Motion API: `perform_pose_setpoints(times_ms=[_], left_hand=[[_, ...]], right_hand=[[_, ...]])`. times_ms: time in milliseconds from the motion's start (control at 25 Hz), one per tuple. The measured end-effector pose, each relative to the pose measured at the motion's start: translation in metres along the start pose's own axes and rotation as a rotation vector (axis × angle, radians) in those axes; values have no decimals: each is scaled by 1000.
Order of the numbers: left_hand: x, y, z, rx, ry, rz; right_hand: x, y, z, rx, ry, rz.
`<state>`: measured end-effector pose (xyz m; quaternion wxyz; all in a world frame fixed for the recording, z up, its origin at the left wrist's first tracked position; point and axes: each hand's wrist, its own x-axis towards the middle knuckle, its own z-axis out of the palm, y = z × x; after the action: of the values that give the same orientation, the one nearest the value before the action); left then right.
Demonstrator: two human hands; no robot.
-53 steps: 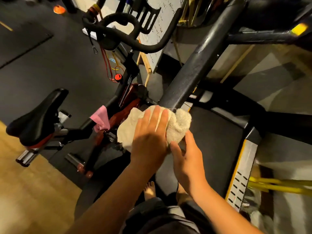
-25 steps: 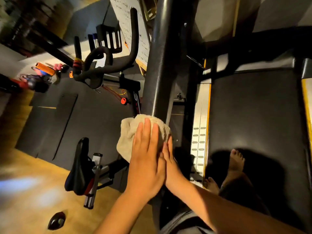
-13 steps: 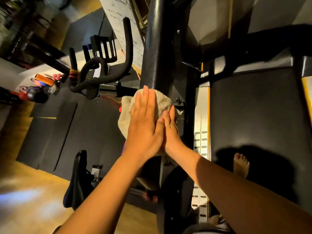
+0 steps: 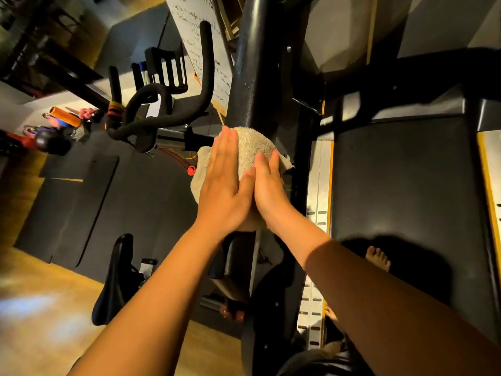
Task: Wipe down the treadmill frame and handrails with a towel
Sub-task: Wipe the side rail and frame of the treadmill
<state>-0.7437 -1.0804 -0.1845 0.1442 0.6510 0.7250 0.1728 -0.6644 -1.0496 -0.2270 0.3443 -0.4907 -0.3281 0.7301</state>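
Head: left hand [image 4: 222,191] flat; presses towel [image 4: 253,143]

1 towel [image 4: 253,146]. 2 hands: left hand [image 4: 225,191], right hand [image 4: 271,191]. 1 treadmill post [image 4: 254,63]. 1 treadmill belt [image 4: 401,185]. 2 side rails: inner side rail [image 4: 318,180], outer side rail [image 4: 493,158]. 1 exercise bike [image 4: 173,138], with 1 saddle [image 4: 113,278] and 1 handlebar [image 4: 206,66]. 1 whiteboard [image 4: 200,36]. 1 orange roller [image 4: 66,116]. 1 bare foot [image 4: 378,257] in plain view.
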Motion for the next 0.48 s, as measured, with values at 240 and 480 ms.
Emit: perform_pose_setpoints(times_ms=[240,480], left_hand=[[-17,7,1,26,23,-5],[-66,14,7,183,3,34]], right_hand=[[-17,37,0,-8,17,-49],[-47,88,7,189,-22,53]])
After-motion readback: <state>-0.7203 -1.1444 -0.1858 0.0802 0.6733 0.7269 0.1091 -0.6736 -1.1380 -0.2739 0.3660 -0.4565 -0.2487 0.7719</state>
